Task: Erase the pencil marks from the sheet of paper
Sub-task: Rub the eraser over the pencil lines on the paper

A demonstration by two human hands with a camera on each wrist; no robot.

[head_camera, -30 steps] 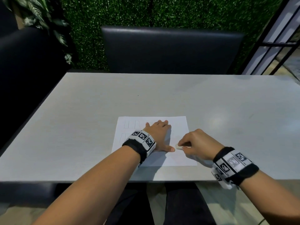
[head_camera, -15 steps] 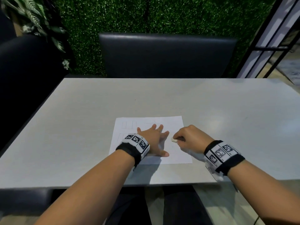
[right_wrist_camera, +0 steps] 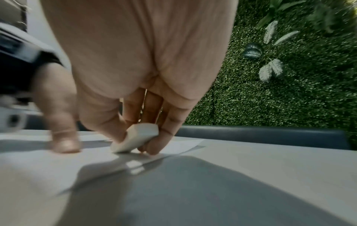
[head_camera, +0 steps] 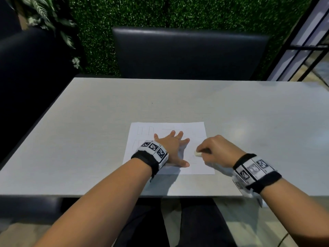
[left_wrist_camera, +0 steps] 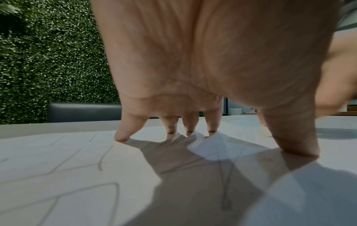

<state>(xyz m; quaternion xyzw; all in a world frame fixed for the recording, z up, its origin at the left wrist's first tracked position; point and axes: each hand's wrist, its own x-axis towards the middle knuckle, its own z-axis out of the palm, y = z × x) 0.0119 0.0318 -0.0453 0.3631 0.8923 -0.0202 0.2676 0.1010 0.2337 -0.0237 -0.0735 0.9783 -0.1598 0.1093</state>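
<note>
A white sheet of paper (head_camera: 140,150) with faint pencil lines (left_wrist_camera: 100,159) lies near the front edge of the grey table (head_camera: 89,122). My left hand (head_camera: 173,148) rests flat on the sheet with fingers spread, fingertips (left_wrist_camera: 121,137) pressing the paper. My right hand (head_camera: 213,151) pinches a small white eraser (head_camera: 198,154) between thumb and fingers, and the eraser (right_wrist_camera: 135,139) touches the paper on the sheet's right part, just right of the left thumb.
A dark padded chair (head_camera: 188,52) stands at the table's far side before a green hedge wall (head_camera: 178,11). Another dark seat (head_camera: 32,72) is at the left. A metal-framed window (head_camera: 306,41) is at the right.
The right hand with the eraser has shifted slightly back and forth over the right part of the sheet. The left hand stays pressed on the paper, its fingers now spread wider.
</note>
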